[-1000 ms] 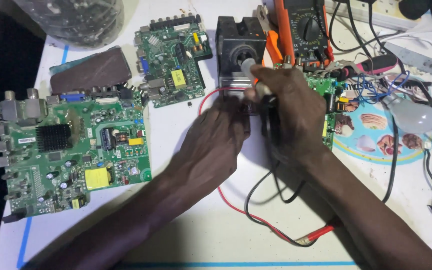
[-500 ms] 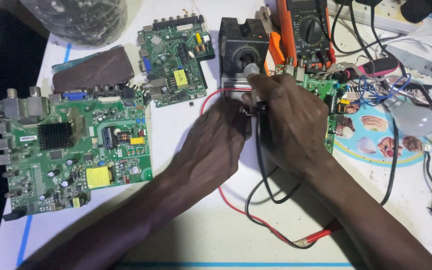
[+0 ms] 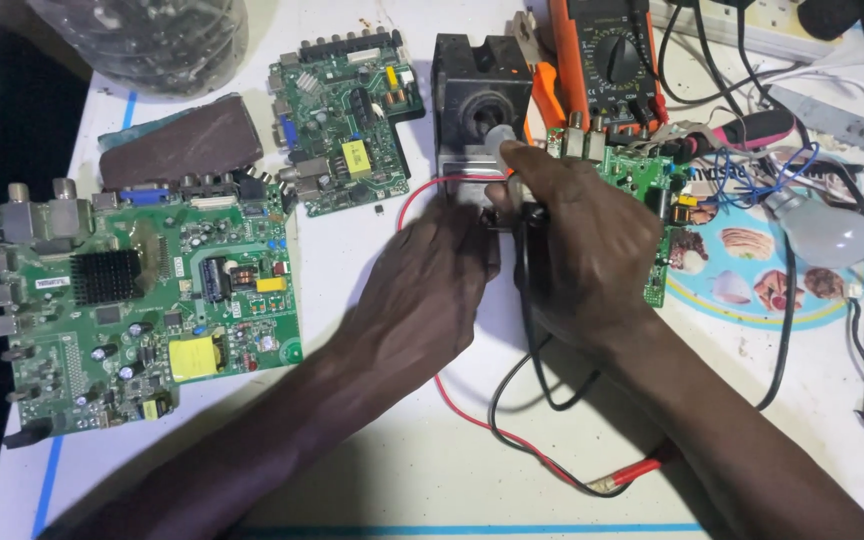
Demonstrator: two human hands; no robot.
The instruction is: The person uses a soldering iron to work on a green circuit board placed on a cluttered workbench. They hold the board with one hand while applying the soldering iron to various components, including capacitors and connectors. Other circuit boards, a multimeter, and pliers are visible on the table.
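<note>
My right hand (image 3: 577, 240) rests at the foot of a black box-shaped part (image 3: 477, 100), its thumb tip on the part's grey round knob (image 3: 499, 138). Its fingers close on a black probe lead (image 3: 524, 300) that trails down the table. My left hand (image 3: 422, 290) lies beside it, fingers curled down against the part's base over a red lead (image 3: 414, 192). What the left fingertips pinch is hidden. An orange multimeter (image 3: 607, 55) stands just behind.
A large green circuit board (image 3: 142, 310) lies at the left, a smaller one (image 3: 347, 120) behind it, and a third (image 3: 652, 185) under my right hand. A bulb (image 3: 827, 230), loose wires and a power strip (image 3: 752, 25) crowd the right. The red probe end (image 3: 637, 470) lies near the front.
Both hands have shifted a little toward the black part. My right thumb has gone from beside the probe up onto the grey knob.
</note>
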